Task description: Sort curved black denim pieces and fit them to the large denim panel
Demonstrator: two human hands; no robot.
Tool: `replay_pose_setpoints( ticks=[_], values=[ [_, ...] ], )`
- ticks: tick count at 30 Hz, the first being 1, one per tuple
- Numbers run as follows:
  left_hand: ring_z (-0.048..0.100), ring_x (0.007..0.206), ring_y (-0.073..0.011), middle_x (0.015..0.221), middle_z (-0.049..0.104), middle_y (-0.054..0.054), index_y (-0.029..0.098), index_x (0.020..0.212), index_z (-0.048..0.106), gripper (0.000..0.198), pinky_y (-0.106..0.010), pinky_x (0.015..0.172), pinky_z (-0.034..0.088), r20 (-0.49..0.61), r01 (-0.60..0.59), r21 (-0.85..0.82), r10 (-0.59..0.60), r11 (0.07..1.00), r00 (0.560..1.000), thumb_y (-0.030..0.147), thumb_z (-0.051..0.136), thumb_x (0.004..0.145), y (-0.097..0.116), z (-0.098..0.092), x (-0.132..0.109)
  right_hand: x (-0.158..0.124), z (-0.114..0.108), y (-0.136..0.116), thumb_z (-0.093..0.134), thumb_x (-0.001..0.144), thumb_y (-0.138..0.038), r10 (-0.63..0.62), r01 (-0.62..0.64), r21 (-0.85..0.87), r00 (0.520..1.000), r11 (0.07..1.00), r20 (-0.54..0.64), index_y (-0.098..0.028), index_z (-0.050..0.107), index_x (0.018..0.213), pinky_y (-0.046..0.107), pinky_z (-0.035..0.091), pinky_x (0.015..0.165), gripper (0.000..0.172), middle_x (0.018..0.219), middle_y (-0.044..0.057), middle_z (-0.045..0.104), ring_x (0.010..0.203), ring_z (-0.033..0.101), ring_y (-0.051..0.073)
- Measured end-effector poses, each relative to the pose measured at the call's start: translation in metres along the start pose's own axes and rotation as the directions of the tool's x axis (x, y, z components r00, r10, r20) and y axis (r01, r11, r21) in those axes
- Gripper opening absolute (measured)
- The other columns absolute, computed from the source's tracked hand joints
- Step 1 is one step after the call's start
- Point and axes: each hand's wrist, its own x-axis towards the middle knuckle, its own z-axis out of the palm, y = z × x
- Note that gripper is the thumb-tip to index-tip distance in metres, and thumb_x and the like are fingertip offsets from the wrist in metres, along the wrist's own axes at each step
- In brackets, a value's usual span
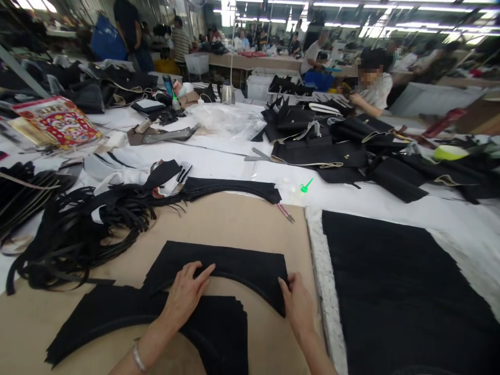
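A black fabric-like piece [242,263] with a curved lower edge lies on the tan work surface [273,333]. My left hand [187,294] rests on its left part, fingers spread over the cloth. At its right end my right hand [300,302] has thumb and fingers closed on the edge. Nearer to me, partly under my left forearm, is a stack of similar black arched pieces [221,317]. Another such stack [230,188] sits at the back of the tan surface, with pink-handled thread snips [286,212] beside its right end.
Black strips [86,229] lie tangled at left. A black sheet [402,286] covers a white rough-edged slab [326,291] at right. Behind are a green nozzle cap [306,186], heaped black pieces [324,140], a red packet [62,122] and a seated co-worker [373,86].
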Motion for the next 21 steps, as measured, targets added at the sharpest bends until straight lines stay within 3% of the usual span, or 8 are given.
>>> replay_pose_setpoints(
  ticks=[6, 10, 21],
  values=[
    [0.051, 0.109, -0.0263, 0.117, 0.055, -0.010, 0.038, 0.130, 0.053, 0.040, -0.040, 0.084, 0.048, 0.009, -0.052, 0.108, 0.052, 0.993, 0.999, 0.030, 0.048, 0.092, 0.008, 0.008, -0.002, -0.002, -0.004, -0.002, 0.038, 0.093, -0.041, 0.025, -0.025, 0.037, 1.000, 0.999, -0.005, -0.022, 0.042, 0.102, 0.030, 0.035, 0.060, 0.021, 0.086, 0.004, 0.067, 0.071, 0.064, 0.022],
    [0.052, 0.109, -0.0267, 0.118, 0.055, -0.010, 0.037, 0.132, 0.052, 0.041, -0.040, 0.084, 0.049, -0.012, -0.060, 0.138, 0.062, 0.989, 0.998, 0.028, 0.049, 0.091, 0.009, 0.009, -0.003, -0.004, -0.007, -0.002, 0.036, 0.093, -0.042, 0.027, -0.025, 0.094, 0.999, 0.995, -0.018, -0.022, 0.042, 0.108, 0.031, 0.034, 0.061, 0.026, 0.082, 0.003, 0.066, 0.069, 0.063, 0.023],
    [0.050, 0.110, -0.0275, 0.120, 0.054, -0.011, 0.039, 0.132, 0.052, 0.042, -0.042, 0.085, 0.048, -0.029, -0.049, 0.161, 0.054, 0.986, 0.998, 0.029, 0.048, 0.092, 0.011, 0.014, -0.004, 0.000, -0.002, 0.006, 0.035, 0.091, -0.037, -0.020, 0.030, 0.197, 0.998, 0.980, -0.057, -0.022, 0.047, 0.101, 0.030, 0.036, 0.062, 0.022, 0.079, 0.001, 0.063, 0.068, 0.061, 0.020]
  ],
)
